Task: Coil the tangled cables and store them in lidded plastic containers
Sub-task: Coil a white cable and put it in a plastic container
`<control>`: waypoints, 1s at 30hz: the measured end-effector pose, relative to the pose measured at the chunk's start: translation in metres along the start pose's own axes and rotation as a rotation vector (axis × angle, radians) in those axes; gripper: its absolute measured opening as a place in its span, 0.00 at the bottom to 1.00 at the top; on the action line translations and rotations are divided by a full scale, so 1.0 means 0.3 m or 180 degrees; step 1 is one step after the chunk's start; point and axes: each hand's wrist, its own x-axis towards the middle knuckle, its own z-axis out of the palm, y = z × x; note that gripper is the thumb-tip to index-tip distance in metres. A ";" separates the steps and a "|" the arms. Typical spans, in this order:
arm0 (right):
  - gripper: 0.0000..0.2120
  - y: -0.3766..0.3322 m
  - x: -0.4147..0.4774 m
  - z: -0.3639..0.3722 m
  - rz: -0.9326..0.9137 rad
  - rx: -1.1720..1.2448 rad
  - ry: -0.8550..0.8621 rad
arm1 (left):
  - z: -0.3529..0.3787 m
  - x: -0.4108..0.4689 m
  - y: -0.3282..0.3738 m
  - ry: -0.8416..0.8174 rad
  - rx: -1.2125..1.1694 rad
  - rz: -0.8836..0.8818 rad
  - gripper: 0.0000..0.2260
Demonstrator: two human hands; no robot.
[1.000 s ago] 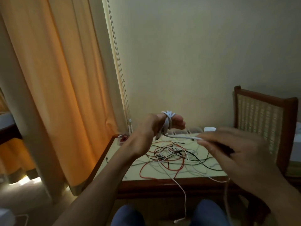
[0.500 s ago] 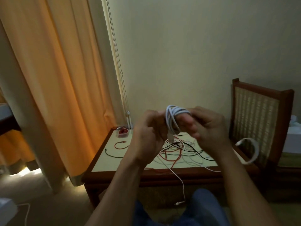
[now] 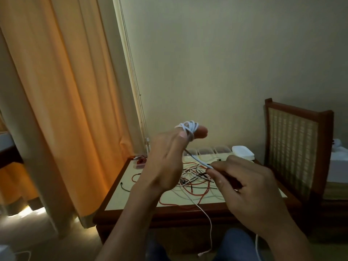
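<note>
Left grip [image 3: 165,166]: raised above the wood-edged worktop [image 3: 120,198], thin white cable [image 3: 188,127] looped round its fingers, thumb pinning it.
Right grip [image 3: 250,191]: pinches that cable's free run.
Tip: feed snug, even loops, easing slack from the red-black-white cable tangle [image 3: 195,182].

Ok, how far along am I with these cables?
Done: a small clear plastic container apparently holds a red coil. In hand: the left hand wears loops of thin white cable; the right hand pinches its free strand. Left: the red, black and white cable tangle on the wooden table.
</note>
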 end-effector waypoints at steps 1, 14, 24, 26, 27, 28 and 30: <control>0.10 -0.007 0.006 -0.021 -0.0084 -0.0026 0.0031 | -0.004 -0.003 0.005 -0.0138 0.0293 0.0037 0.23; 0.09 0.102 0.147 -0.032 -0.0076 0.0339 0.0599 | 0.020 -0.052 0.019 -0.1469 -0.1179 -0.1187 0.24; 0.08 0.141 0.122 0.169 0.0510 0.1414 0.0142 | 0.020 -0.072 -0.015 -0.0368 -0.3611 -0.0614 0.19; 0.08 0.108 0.091 0.198 0.0441 0.1232 0.0111 | 0.014 -0.064 -0.008 -0.0137 -0.3816 -0.0404 0.21; 0.08 0.093 0.072 0.209 0.0404 0.1132 0.0114 | 0.013 -0.060 -0.002 -0.0093 -0.3875 -0.0286 0.22; 0.07 0.080 0.053 0.217 0.0419 0.1097 0.0100 | 0.011 -0.057 0.003 -0.0061 -0.3840 -0.0190 0.23; 0.07 0.061 0.023 0.218 0.0513 0.1020 0.0049 | 0.011 -0.052 0.013 0.0006 -0.3529 -0.0139 0.23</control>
